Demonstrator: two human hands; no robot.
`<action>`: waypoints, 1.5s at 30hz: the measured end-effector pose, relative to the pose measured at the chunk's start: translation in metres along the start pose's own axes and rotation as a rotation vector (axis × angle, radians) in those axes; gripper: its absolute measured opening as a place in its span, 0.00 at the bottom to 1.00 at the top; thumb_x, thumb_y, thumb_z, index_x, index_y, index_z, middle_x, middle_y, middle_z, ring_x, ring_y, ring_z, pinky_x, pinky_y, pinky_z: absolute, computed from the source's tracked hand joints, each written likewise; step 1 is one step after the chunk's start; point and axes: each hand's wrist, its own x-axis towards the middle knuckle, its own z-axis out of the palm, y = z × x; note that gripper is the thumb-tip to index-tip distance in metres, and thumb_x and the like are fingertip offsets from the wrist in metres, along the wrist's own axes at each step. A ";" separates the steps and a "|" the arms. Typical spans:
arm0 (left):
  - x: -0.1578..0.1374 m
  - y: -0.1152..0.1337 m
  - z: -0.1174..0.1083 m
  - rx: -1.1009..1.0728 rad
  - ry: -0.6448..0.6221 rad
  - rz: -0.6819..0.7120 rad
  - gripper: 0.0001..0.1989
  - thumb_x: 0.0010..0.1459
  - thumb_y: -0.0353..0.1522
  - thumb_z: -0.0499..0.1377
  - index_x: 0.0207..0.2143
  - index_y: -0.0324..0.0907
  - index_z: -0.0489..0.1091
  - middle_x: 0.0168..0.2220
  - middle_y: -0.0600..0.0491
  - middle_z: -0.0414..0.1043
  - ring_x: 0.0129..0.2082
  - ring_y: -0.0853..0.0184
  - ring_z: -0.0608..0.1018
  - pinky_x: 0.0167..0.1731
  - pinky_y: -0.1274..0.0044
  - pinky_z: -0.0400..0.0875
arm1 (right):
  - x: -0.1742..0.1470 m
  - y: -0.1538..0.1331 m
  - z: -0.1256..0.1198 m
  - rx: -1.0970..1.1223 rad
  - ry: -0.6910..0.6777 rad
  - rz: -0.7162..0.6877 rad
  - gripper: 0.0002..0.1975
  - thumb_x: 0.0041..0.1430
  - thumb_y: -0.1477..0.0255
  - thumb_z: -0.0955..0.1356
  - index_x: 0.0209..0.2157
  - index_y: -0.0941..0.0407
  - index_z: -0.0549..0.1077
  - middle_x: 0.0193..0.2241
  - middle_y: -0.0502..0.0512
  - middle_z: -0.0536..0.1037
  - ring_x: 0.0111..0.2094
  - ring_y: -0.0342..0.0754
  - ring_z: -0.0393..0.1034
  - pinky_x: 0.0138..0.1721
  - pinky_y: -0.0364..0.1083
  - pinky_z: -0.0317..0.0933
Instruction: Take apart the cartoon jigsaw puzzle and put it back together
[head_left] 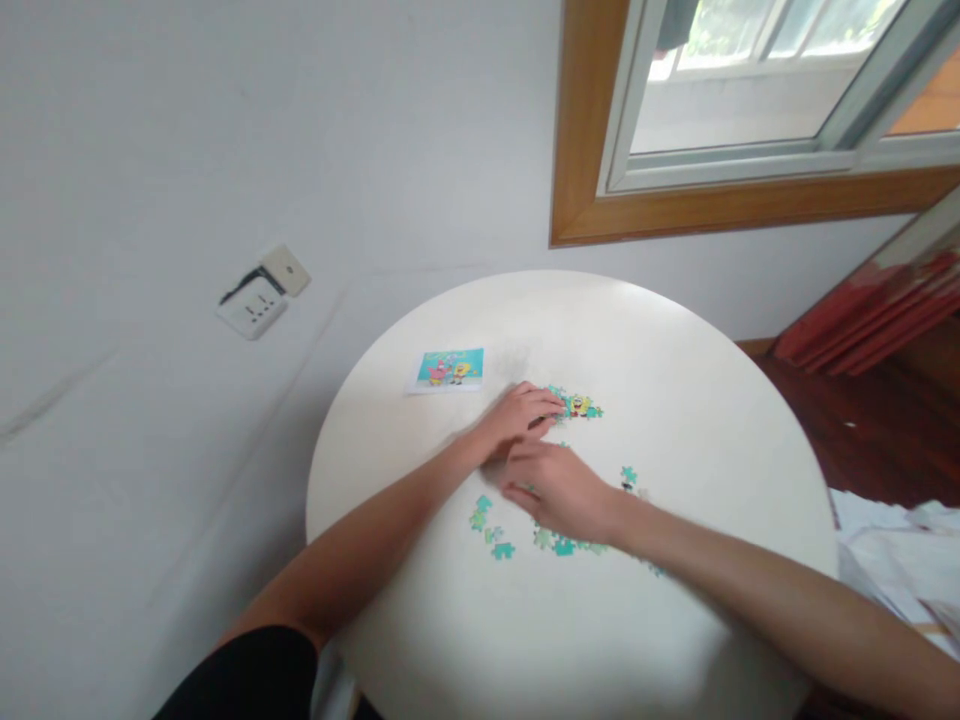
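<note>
My left hand [519, 415] lies over the left end of a partly joined jigsaw puzzle [579, 406], its fingers stretched out and the thumb a little apart. A yellow cartoon figure on turquoise shows on the joined part; my fingers cover the rest. Just nearer to me, my right hand [559, 488] is closed, fingers curled down and to the left. Whatever it pinches, if anything, is hidden. Loose puzzle pieces [564, 546] in turquoise and pale green lie under and in front of it. Several more pieces [480, 514] are scattered to its left, and others [628, 475] to its right.
A picture card [451, 370] with a pink and a yellow cartoon figure lies at the back left of the round white table [720, 400]. A wall with a socket [253, 305] runs behind, beside a window [735, 90]. Papers [892, 550] sit at the right.
</note>
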 end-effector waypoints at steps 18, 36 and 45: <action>0.000 0.010 -0.005 0.031 0.017 -0.020 0.13 0.66 0.31 0.54 0.49 0.47 0.75 0.50 0.53 0.75 0.49 0.64 0.73 0.53 0.67 0.65 | -0.003 -0.039 0.042 -0.438 -0.282 -0.053 0.24 0.50 0.86 0.66 0.51 0.69 0.68 0.45 0.72 0.75 0.46 0.58 0.70 0.46 0.52 0.65; 0.001 0.011 -0.007 -0.056 0.007 -0.002 0.13 0.65 0.28 0.53 0.48 0.44 0.73 0.52 0.50 0.73 0.52 0.65 0.75 0.56 0.69 0.70 | 0.029 0.154 -0.040 0.228 0.462 0.527 0.04 0.50 0.74 0.69 0.26 0.60 0.76 0.23 0.53 0.78 0.25 0.44 0.69 0.30 0.42 0.62; 0.001 0.010 -0.005 -0.066 0.001 -0.013 0.13 0.66 0.28 0.52 0.47 0.43 0.74 0.51 0.50 0.73 0.52 0.66 0.74 0.56 0.71 0.70 | 0.029 0.162 -0.027 0.152 0.405 0.545 0.05 0.52 0.73 0.69 0.27 0.59 0.77 0.23 0.52 0.78 0.25 0.43 0.69 0.29 0.41 0.60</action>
